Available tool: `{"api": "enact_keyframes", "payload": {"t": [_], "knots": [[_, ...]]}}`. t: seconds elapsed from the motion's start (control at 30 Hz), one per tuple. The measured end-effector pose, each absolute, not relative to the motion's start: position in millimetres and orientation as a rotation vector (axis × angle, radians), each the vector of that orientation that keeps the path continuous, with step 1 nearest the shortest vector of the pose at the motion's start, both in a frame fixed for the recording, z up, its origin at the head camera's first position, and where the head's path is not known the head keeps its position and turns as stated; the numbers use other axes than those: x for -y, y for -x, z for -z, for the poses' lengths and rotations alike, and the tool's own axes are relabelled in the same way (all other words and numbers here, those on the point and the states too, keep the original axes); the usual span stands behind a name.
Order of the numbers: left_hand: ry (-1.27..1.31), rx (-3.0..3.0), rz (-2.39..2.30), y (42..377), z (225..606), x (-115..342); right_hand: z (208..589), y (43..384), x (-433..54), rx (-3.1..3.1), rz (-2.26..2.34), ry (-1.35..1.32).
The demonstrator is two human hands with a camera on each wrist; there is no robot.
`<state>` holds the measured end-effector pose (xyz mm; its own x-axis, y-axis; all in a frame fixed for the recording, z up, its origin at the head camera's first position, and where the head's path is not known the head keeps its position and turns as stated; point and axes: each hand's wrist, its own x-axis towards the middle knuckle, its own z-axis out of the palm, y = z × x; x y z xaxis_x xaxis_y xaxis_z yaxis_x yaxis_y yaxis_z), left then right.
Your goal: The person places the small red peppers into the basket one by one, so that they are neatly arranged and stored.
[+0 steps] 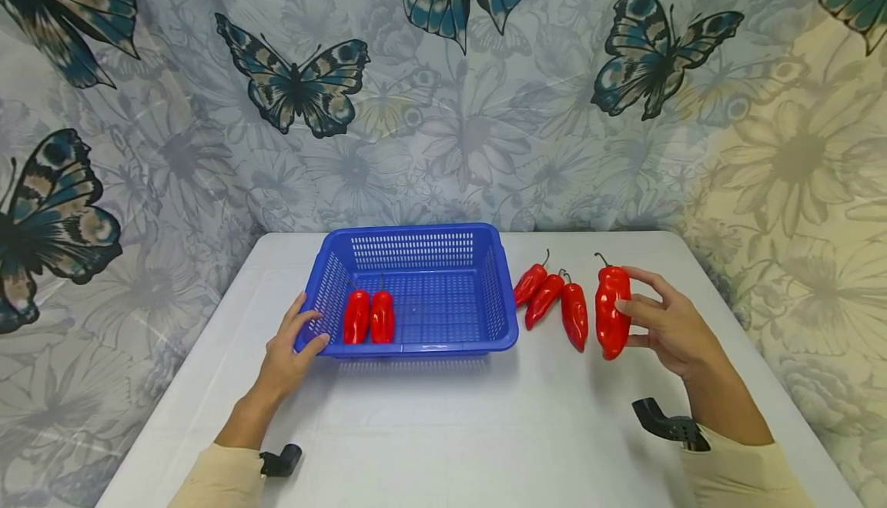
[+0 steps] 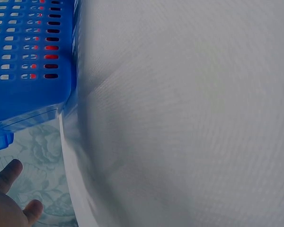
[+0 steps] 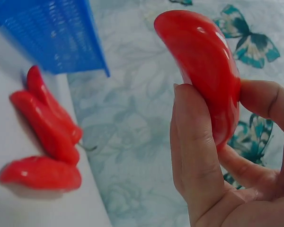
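Observation:
My right hand (image 1: 668, 331) pinches a glossy red pepper (image 1: 611, 315) between thumb and fingers, its green stem pointing up. In the right wrist view the same pepper (image 3: 208, 66) is raised, its curved body reaching past the fingers. Spread fingers of my left hand (image 1: 287, 350) lie at the near-left corner of a blue plastic basket (image 1: 416, 350), overlapping its rim in the head view. Two red peppers (image 1: 356, 315) lie side by side at the basket's left. Thumb and finger of the left hand (image 2: 7, 203) show below the basket's rim in the left wrist view.
Three more red peppers (image 1: 545, 300) lie on the white table (image 1: 443, 431) between the basket and my right hand. Behind the table hangs a butterfly-and-flower patterned backdrop (image 1: 478, 162). Dark wrist mounts (image 1: 668, 423) stick out at the sleeves.

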<state>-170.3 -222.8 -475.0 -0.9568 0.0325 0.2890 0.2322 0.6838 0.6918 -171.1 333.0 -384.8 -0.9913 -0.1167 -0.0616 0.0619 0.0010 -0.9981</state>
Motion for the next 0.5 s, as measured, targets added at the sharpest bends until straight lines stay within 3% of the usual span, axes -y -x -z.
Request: {"api": "enact_keyframes", "payload": {"t": [0.5], "knots": [[0.208, 2.66, 1.118, 171, 477, 224, 363, 162, -308, -1.975, 2.282, 0.274]]}}
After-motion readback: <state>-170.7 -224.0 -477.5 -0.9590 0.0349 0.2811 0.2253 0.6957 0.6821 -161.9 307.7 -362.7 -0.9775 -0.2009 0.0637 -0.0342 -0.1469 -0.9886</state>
